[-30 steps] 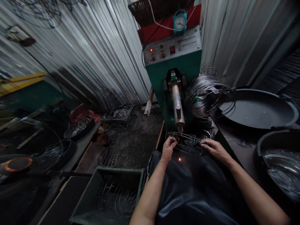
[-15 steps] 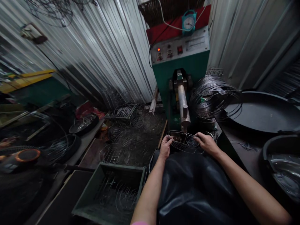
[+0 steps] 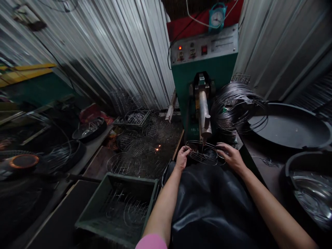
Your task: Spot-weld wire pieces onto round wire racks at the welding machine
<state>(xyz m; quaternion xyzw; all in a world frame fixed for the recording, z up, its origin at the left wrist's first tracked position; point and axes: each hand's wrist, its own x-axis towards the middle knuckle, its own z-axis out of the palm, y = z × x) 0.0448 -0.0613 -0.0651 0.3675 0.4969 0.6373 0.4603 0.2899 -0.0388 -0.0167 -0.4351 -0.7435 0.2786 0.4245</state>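
A round wire rack (image 3: 198, 159) of thin metal rods is held in front of me, below the electrode arm (image 3: 204, 112) of a green spot welder (image 3: 178, 81). My left hand (image 3: 183, 157) pinches the rack's left rim between thumb and fingers. At the right rim, my right hand (image 3: 231, 158) is closed on the wire with its fingers stretched a little over it. The welder's lower tip meets the rack near its far rim; whether it touches is too small to tell. A black apron (image 3: 207, 207) covers my lap beneath the rack.
A green crate (image 3: 116, 230) with wire pieces stands at lower left. Wire racks (image 3: 129, 141) and bright sparks (image 3: 157, 148) lie beyond it. A wire coil (image 3: 237, 107) hangs right of the welder, near a large black pan (image 3: 293, 126) and a black tub (image 3: 287, 176) of metal parts.
Bright sparks have appeared over the floor to the left. The fingers of my right hand have straightened somewhat at the rim. The camera view has shifted slightly.
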